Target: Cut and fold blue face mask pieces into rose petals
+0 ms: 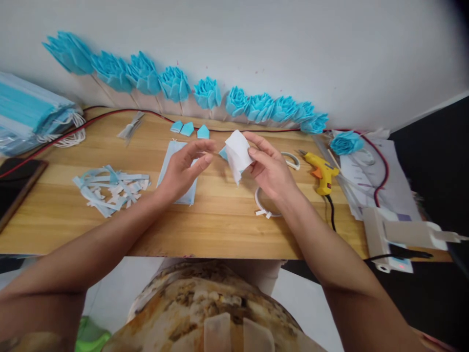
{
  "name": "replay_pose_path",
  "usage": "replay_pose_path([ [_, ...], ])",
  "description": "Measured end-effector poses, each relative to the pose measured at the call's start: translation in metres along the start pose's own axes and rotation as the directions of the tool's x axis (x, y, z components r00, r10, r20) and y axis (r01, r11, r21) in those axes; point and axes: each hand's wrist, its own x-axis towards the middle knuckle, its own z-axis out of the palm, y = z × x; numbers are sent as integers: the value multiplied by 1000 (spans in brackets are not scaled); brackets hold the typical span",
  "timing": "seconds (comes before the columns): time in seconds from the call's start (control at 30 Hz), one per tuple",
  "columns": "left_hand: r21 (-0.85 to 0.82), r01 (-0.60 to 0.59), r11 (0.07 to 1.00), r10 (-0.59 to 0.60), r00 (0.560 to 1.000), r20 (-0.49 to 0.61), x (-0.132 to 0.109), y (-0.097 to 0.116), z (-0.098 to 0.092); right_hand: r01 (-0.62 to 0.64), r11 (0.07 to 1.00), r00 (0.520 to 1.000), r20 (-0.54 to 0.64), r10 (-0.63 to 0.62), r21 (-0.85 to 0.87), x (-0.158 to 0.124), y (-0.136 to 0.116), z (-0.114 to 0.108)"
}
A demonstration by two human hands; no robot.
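My right hand [271,164] pinches a piece of face mask fabric [238,150], white on the side towards me with a blue corner at its left. My left hand [188,168] is a little to the left of it, holding nothing, its thumb and fingers apart. Beneath that hand a flat light-blue face mask [186,195] lies on the wooden table [220,230], partly covered. Three small folded blue pieces [187,129] lie beyond it. Near my right wrist is a thin white loop with white tabs [262,211], partly hidden by the wrist.
Several blue fabric flowers [174,83] on stems lean along the wall. A yellow glue gun [321,172] and a power strip [381,234] are at right. Cut strips [113,188], a phone [18,181] and a bag of masks [32,115] lie left. A red-black cable [135,111] crosses behind.
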Motion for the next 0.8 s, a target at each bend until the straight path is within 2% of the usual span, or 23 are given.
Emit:
replay_pose_path([
  [0.1,-50,14,999,-6,987,160,-5,-3,4,0,1000,1000,6,0,29,0,0,0],
  [0.2,-77,29,997,-9,968,249,-9,-10,12,22,1000,999,33,-22,18,-2,3,3],
  [0.4,-70,108,992,-87,964,252,-14,-11,25,38,997,994,102,-45,69,-10,3,17],
  [0.47,-134,173,976,-141,966,217,-14,-11,26,35,996,989,142,-47,82,-13,-5,19],
  [0.53,-271,250,929,-203,960,191,-12,-10,26,45,998,988,149,-51,45,-14,-14,15],
  [0.63,-461,364,809,-294,931,218,-8,-6,23,136,990,990,29,-135,-35,-11,-25,2],
  [0.73,-495,454,741,-358,891,280,-7,0,20,255,958,960,-80,-267,-133,-3,-25,-11],
  [0.8,-476,492,729,-375,868,325,-8,3,18,200,964,977,-43,-210,-178,1,-21,-15],
])
